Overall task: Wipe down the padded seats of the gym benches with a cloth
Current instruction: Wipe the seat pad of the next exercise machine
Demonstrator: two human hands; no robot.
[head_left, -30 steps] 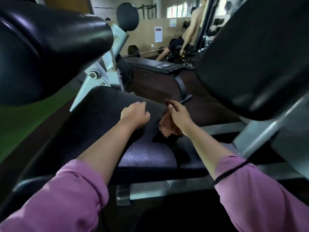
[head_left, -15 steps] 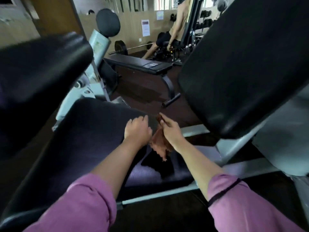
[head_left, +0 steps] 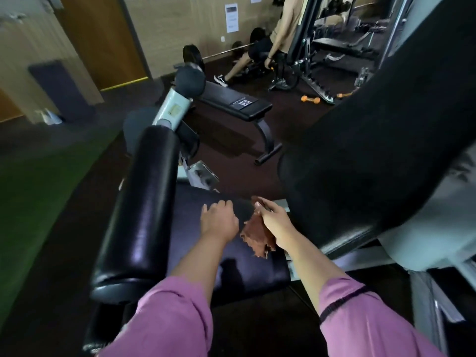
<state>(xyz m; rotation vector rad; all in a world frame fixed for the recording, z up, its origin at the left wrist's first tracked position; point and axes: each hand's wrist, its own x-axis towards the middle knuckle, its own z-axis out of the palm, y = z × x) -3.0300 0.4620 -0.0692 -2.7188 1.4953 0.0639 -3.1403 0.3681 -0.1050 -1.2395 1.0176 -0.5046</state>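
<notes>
Head view. The left hand [head_left: 219, 222] lies palm down on the padded seat [head_left: 195, 228], just below centre; its fingers are loosely bent over the far edge of the pad and grasp nothing. At its 3 o'clock, close beside it but apart, the right hand [head_left: 274, 222] pinches a rust-brown cloth [head_left: 257, 237]. The cloth hangs crumpled from the fingers, its ragged lower edge at the hand's 7 o'clock, over the right part of the seat; whether it touches the pad cannot be told. Both forearms are bare and emerge from pink sleeves [head_left: 175, 320] at 6 o'clock.

A long black roller pad [head_left: 144, 210] runs from 7 o'clock toward centre along the left side of the seat. A large black backrest pad [head_left: 373, 155] fills the 3 o'clock side, tilted, on a pale grey frame [head_left: 425, 228].

Beyond the seat, toward 12 o'clock, a flat black bench [head_left: 231, 101] stands on dark flooring. At 1 o'clock a second person [head_left: 273, 45] sits at a weight machine, with a small orange dumbbell [head_left: 310, 99] on the floor nearby. A brown door [head_left: 103, 39] stands at 11 o'clock, and green turf [head_left: 38, 181] covers the floor at 9 o'clock.
</notes>
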